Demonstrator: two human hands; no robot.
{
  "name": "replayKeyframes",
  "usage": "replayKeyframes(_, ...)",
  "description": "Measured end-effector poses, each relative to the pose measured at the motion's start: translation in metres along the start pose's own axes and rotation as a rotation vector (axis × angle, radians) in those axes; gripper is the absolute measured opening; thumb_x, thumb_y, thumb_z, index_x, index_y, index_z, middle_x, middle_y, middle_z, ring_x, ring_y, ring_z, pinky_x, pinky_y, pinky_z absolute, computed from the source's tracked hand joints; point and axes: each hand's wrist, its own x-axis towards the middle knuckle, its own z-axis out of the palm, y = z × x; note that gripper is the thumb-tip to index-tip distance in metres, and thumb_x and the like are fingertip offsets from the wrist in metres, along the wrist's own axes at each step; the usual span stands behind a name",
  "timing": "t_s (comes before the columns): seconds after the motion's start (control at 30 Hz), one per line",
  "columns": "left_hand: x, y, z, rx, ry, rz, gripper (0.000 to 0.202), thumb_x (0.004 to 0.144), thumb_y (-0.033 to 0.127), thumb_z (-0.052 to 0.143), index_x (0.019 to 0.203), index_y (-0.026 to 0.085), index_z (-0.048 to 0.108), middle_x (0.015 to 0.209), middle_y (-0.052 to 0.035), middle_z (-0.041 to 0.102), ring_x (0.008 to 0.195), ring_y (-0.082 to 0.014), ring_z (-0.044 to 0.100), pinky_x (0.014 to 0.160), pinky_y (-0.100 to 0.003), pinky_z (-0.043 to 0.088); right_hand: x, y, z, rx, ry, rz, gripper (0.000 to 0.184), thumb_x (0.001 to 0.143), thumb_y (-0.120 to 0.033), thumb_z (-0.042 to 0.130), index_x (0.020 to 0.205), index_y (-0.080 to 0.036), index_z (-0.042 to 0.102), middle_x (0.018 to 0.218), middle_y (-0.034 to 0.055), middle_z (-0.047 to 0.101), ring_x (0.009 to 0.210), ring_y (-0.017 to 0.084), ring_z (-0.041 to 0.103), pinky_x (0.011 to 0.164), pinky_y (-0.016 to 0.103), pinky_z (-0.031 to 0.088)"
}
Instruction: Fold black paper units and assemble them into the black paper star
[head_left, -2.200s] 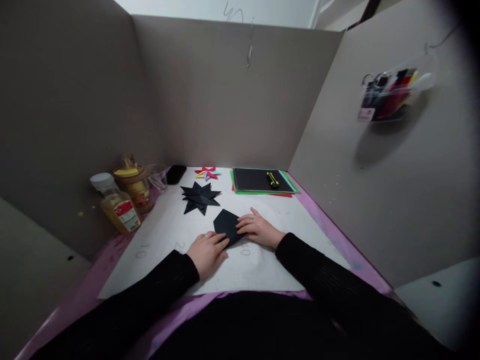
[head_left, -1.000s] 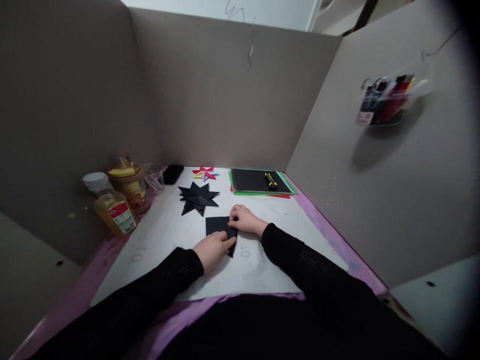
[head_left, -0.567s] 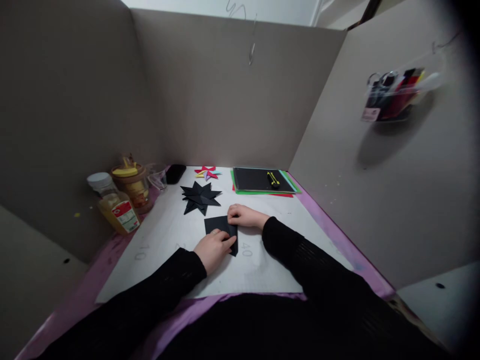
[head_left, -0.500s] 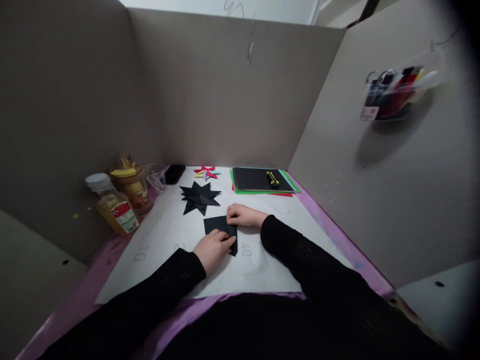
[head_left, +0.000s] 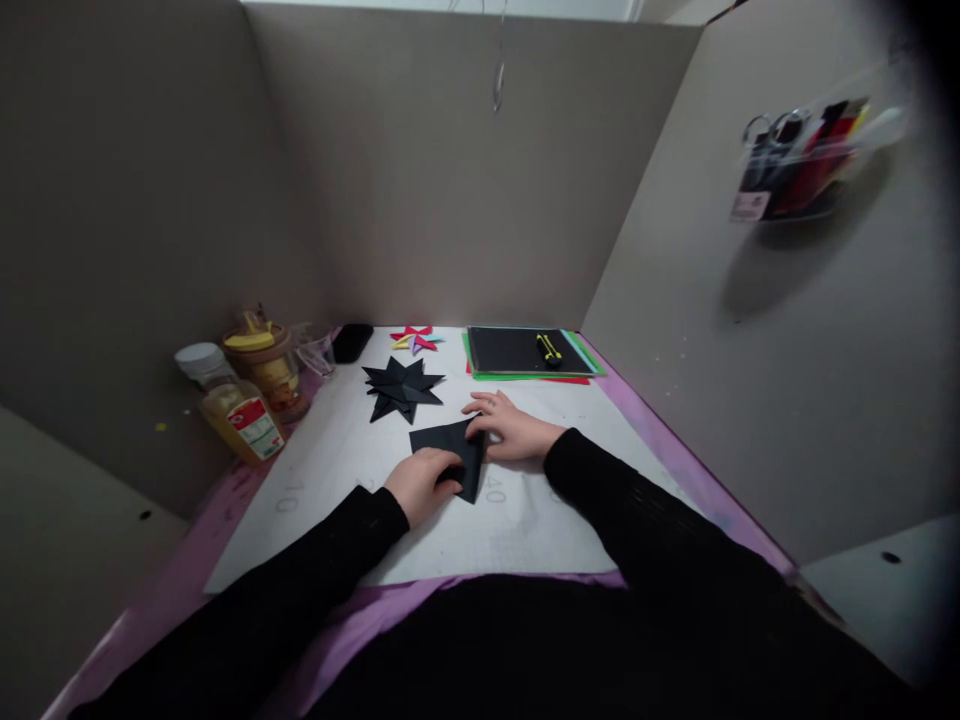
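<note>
A folded black paper (head_left: 448, 446) lies on the white sheet (head_left: 337, 470) in the middle of the table. My left hand (head_left: 420, 483) presses on its near left edge with the fingers curled onto the paper. My right hand (head_left: 511, 428) rests at the paper's right corner, fingers stretched and apart, fingertips touching the paper. Behind it lies a finished black paper star (head_left: 402, 388).
A small red, yellow and purple paper star (head_left: 415, 338) lies at the back. Coloured sheets under a black one (head_left: 525, 352) carry a yellow and black tool (head_left: 550, 348). A juice bottle (head_left: 234, 408), a jar (head_left: 268, 368) and a clear cup (head_left: 316, 352) stand left. Cardboard walls enclose the table.
The black paper has been turned and refolded into a narrower shape. My right hand moved from the paper's top edge to its right corner and spread its fingers. The left hand stayed on the near edge.
</note>
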Motion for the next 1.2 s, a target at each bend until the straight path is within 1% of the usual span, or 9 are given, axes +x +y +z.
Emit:
replayKeyframes(0.1,0.002,-0.003,-0.001,-0.005,0.004,0.038,0.022,0.075,0.022,0.062,0.097,0.018,0.062,0.097,-0.0051,0.065,0.091,-0.0195,0.058,0.083,-0.032,0.046,-0.014,-0.024,0.007,-0.129,0.044,-0.122,0.019,0.076,-0.030,0.061,0.094,-0.024,0.063,0.105,0.0069,0.058,0.117,0.027,0.038,0.101,0.057,0.008)
replayKeyframes(0.23,0.005,-0.008,0.000,-0.017,0.012,0.080,0.017,0.076,0.020,0.060,0.092,0.018,0.065,0.095,-0.0048,0.066,0.091,-0.0182,0.059,0.083,-0.030,0.046,-0.018,-0.047,0.022,-0.246,0.005,-0.337,0.019,0.087,-0.024,0.044,0.082,-0.023,0.063,0.086,0.0055,0.060,0.094,0.019,0.049,0.093,0.041,0.031)
replayKeyframes(0.33,0.006,-0.013,-0.003,-0.026,0.000,0.108,0.017,0.077,0.020,0.059,0.091,0.018,0.067,0.099,-0.0056,0.066,0.094,-0.0180,0.059,0.085,-0.030,0.047,-0.013,-0.054,0.030,-0.336,-0.008,-0.390,0.027,0.089,-0.019,0.038,0.077,-0.023,0.062,0.080,0.0057,0.059,0.087,0.019,0.049,0.080,0.035,0.037)
replayKeyframes(0.53,-0.004,-0.011,-0.008,0.000,-0.045,0.238,0.019,0.080,0.029,0.057,0.090,0.020,0.070,0.101,-0.0071,0.067,0.101,-0.0202,0.058,0.090,-0.034,0.046,-0.011,-0.046,0.033,-0.265,0.021,-0.317,0.021,0.087,-0.025,0.043,0.082,-0.020,0.063,0.084,0.0077,0.061,0.086,0.019,0.051,0.077,0.034,0.040)
replayKeyframes(0.73,-0.022,0.001,-0.009,0.113,-0.127,0.314,0.032,0.083,0.036,0.052,0.110,0.022,0.063,0.117,-0.0116,0.060,0.116,-0.0268,0.049,0.093,-0.045,0.043,-0.015,-0.007,0.030,0.005,0.133,-0.119,0.018,0.081,-0.016,0.052,0.091,-0.022,0.065,0.099,0.0070,0.063,0.098,0.019,0.053,0.090,0.038,0.039)
replayKeyframes(0.87,-0.025,0.002,-0.010,0.181,-0.164,0.313,0.033,0.083,0.034,0.052,0.114,0.026,0.060,0.120,-0.0114,0.057,0.119,-0.0303,0.046,0.092,-0.049,0.041,-0.010,0.014,0.026,0.192,0.085,-0.112,0.013,0.080,-0.021,0.058,0.088,-0.021,0.069,0.101,0.0070,0.064,0.102,0.018,0.053,0.091,0.035,0.040)
replayKeyframes(0.97,-0.023,0.000,-0.016,0.205,-0.195,0.329,0.032,0.084,0.034,0.051,0.115,0.028,0.059,0.122,-0.0098,0.057,0.120,-0.0310,0.045,0.092,-0.051,0.039,-0.010,0.011,0.019,0.199,0.037,-0.120,0.010,0.078,-0.026,0.062,0.082,-0.020,0.070,0.091,0.0067,0.066,0.094,0.017,0.056,0.089,0.034,0.040)
replayKeyframes(1.1,-0.020,-0.004,-0.024,0.235,-0.179,0.374,0.029,0.084,0.036,0.051,0.110,0.029,0.061,0.120,-0.0085,0.058,0.114,-0.0277,0.049,0.095,-0.050,0.034,-0.018,-0.010,0.011,-0.002,-0.017,-0.132,0.012,0.081,-0.025,0.057,0.079,-0.022,0.069,0.077,0.0037,0.064,0.079,0.016,0.057,0.094,0.040,0.032)
replayKeyframes(1.2,-0.023,0.000,-0.024,0.245,-0.162,0.405,0.029,0.087,0.032,0.046,0.111,0.025,0.060,0.117,-0.0088,0.060,0.109,-0.0237,0.053,0.095,-0.045,0.036,-0.027,-0.020,0.011,0.023,-0.041,-0.152,0.016,0.083,-0.024,0.053,0.083,-0.022,0.069,0.078,0.0049,0.062,0.076,0.015,0.056,0.083,0.033,0.039)
